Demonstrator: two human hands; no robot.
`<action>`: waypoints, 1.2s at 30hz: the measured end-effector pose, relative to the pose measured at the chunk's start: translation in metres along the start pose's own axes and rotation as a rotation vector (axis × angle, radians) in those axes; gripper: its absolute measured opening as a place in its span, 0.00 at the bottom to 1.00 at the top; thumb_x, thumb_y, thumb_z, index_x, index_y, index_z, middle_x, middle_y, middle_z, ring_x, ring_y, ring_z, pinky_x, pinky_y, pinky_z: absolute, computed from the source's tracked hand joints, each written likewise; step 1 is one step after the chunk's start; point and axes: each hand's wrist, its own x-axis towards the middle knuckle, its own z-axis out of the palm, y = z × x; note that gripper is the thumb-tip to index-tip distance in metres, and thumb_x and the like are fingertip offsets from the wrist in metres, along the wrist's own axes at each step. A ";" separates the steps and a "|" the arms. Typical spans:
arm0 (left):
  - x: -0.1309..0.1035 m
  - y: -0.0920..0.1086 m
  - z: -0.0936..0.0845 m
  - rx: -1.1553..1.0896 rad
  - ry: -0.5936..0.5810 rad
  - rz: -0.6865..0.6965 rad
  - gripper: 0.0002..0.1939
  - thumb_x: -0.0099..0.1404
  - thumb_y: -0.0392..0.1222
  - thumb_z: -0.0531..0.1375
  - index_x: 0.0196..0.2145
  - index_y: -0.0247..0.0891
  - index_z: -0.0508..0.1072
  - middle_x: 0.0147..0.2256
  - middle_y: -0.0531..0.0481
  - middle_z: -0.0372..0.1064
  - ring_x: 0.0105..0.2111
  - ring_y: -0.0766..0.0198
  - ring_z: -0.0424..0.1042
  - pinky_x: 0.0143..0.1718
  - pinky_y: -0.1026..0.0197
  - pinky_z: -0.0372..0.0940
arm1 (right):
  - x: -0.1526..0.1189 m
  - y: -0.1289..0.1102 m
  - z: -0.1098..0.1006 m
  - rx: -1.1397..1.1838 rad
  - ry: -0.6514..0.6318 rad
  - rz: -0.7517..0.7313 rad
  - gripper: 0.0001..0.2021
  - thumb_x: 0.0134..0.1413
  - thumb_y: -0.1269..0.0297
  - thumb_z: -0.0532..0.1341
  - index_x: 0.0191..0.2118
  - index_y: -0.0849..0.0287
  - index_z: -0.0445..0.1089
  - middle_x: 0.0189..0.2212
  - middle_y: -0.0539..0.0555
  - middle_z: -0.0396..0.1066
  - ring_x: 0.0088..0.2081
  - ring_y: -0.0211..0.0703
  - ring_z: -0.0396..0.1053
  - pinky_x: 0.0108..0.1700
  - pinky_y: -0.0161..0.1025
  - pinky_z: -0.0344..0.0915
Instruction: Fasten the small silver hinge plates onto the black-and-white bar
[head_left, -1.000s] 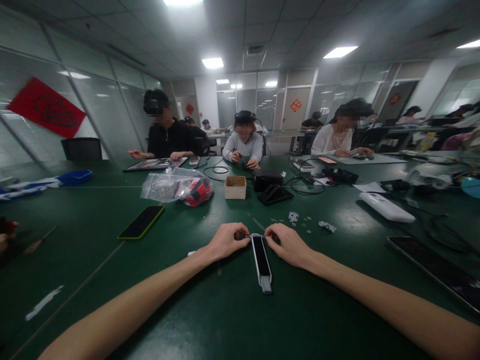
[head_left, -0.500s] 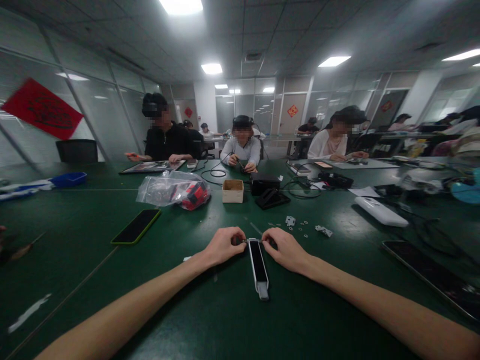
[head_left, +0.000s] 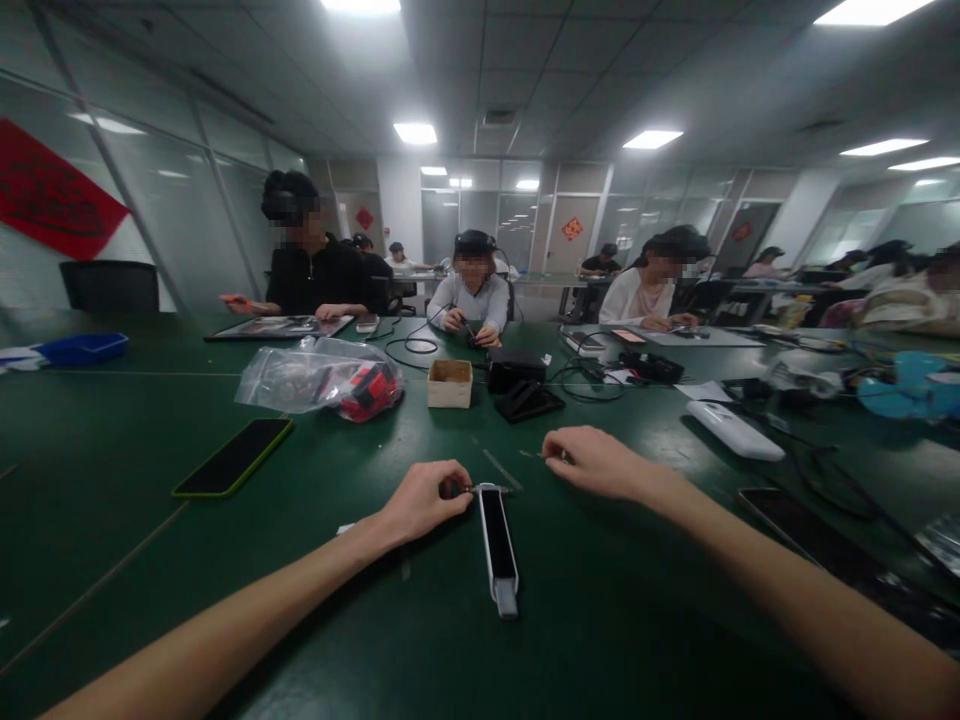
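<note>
A slim white device with a long black face point(head_left: 496, 535) lies on the green table, its grey end piece point(head_left: 508, 600) pointing toward me. A thin metal rod point(head_left: 504, 489) passes crosswise at its far end and sticks out on the right. My left hand point(head_left: 426, 503) is closed, thumb and finger pinching the rod's left end. To the right, apart from the device, my right hand point(head_left: 596, 462) is low over the table with curled fingers. Whatever sits between its fingertips is too small or hidden to make out. The small metal plates and rings are covered by this hand.
A small open box point(head_left: 450, 385), a plastic bag with red and black contents point(head_left: 322, 380) and a black stand point(head_left: 529, 398) lie ahead. A green-edged phone point(head_left: 234, 458) is left; a white device point(head_left: 735, 430) and dark phone point(head_left: 814, 540) are right. Several people sit beyond.
My right hand has let go of the rod's right end and moved right, over the small metal parts. My left hand keeps its pinch. The view has turned slightly right.
</note>
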 end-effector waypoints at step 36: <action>-0.002 0.001 -0.002 -0.016 -0.012 0.048 0.08 0.61 0.41 0.60 0.37 0.39 0.76 0.34 0.53 0.73 0.31 0.65 0.70 0.33 0.66 0.63 | 0.013 0.076 0.019 0.128 -0.295 0.291 0.05 0.47 0.69 0.57 0.30 0.62 0.70 0.29 0.55 0.72 0.28 0.39 0.69 0.26 0.31 0.58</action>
